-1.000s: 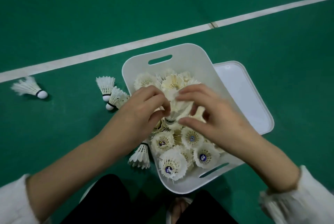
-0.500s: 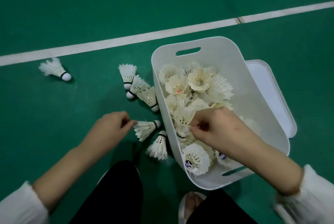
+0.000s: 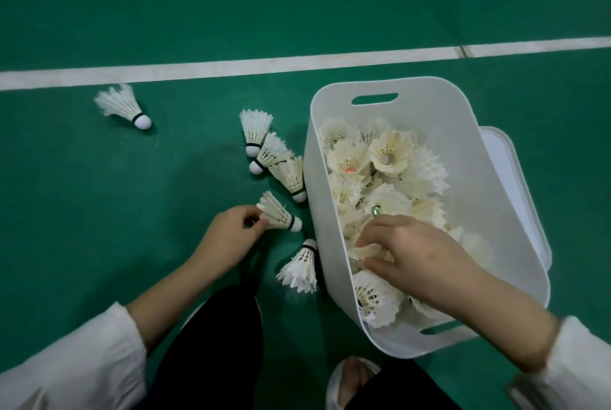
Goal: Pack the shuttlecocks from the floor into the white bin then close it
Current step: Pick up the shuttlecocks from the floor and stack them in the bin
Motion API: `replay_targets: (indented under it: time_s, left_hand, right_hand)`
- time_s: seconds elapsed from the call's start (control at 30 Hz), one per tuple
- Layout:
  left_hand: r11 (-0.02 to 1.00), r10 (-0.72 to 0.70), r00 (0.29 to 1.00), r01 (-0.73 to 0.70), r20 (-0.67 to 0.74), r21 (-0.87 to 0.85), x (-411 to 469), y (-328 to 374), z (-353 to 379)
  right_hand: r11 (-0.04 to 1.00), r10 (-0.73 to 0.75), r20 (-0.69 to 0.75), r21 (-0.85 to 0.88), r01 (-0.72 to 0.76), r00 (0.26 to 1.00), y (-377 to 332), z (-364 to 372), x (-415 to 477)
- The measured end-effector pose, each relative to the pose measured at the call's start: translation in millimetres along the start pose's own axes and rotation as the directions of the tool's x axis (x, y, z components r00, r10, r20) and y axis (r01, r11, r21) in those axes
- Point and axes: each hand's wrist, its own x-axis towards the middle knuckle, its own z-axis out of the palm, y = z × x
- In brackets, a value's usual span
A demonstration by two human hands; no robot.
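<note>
The green floor (image 3: 99, 194) carries the white bin (image 3: 436, 105), which stands open and well filled, with its lid (image 3: 509, 165) lying just beside it on the far right side. Six shuttlecocks lie loose on the floor to the left of the bin, so the packing is, by my reckoning, well along but not finished.

The left hand (image 3: 231, 232) is the nearer one to these. The right hand (image 3: 420, 254) is down inside the bin, its fingers (image 3: 373, 234) curled round the feathers of a packed shuttlecock (image 3: 367, 251).

The next move turns on the nearest shuttlecock (image 3: 277, 214). It lies on its side just left of the bin, long axis running left to right, with the cork pointing at the bin wall and the feather skirt towards the left hand. The left fingers (image 3: 253, 212) are drawn together, pinching the skirt's edge. A lift and a short carry to the right should bring it over the rim.
</note>
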Motion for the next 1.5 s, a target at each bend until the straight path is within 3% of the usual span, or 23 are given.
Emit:
replay_targets:
  time_s: [0.1,0.27,0.4,0.47,0.53,0.6,0.67,0.83,1.03,1.1,1.17,1.33,1.5]
  left_hand:
    - [0.999,0.046,0.994,-0.049,-0.099,-0.023,-5,0,-18]
    - [0.980,0.052,0.995,-0.068,-0.091,-0.185,-6,-7,-45]
    - [0.980,0.097,0.974,-0.129,-0.203,-0.153,-8,-15,-49]
    - [0.987,0.072,0.969,-0.105,-0.237,-0.126,-5,-19,-46]
    - [0.993,0.052,0.963,-0.078,-0.265,-0.089,-1,-22,-40]
    - [0.995,0.050,0.968,-0.069,-0.246,-0.071,3,-20,-36]
    - [0.997,0.070,0.980,-0.077,-0.184,-0.027,6,-17,-33]
    - [0.974,0.141,0.990,-0.142,0.016,0.177,30,-5,-33]
    - [0.987,0.151,0.974,-0.158,0.171,0.027,65,19,-21]
    - [0.990,0.135,0.975,-0.125,0.175,-0.068,67,22,-15]
    - [0.983,0.115,0.988,-0.097,0.106,-0.157,64,21,-8]
    - [0.979,0.076,0.994,-0.090,-0.079,-0.185,44,17,-15]
    - [0.986,0.123,0.960,-0.146,-0.253,-0.076,3,22,-63]
  right_hand:
    - [0.996,-0.056,-0.011,-0.071,0.056,0.998,-13,-34,-9]
    - [0.947,-0.241,-0.101,-0.240,0.212,0.965,-63,-63,10]
    - [0.912,-0.352,0.065,-0.201,0.358,0.934,-114,-17,42]
    - [0.897,-0.302,0.202,-0.269,0.350,0.932,-129,21,55]
    - [0.893,-0.151,0.292,-0.369,0.257,0.944,-126,57,72]
    - [0.882,0.027,0.378,-0.444,0.156,0.925,-115,78,87]
    - [0.885,0.115,0.419,-0.455,0.099,0.901,-105,84,99]
    - [0.958,0.054,0.227,-0.287,0.014,0.972,-106,45,102]
    - [0.999,0.030,-0.098,0.033,-0.027,0.995,-82,-24,87]
    - [0.969,0.091,-0.165,0.243,-0.049,0.982,-71,-34,88]
    - [0.921,0.106,-0.200,0.390,-0.020,0.974,-66,-37,90]
    - [0.882,-0.045,-0.226,0.449,0.145,0.973,-61,-43,82]
    - [0.718,0.117,-0.192,0.694,0.051,0.974,-22,-71,59]
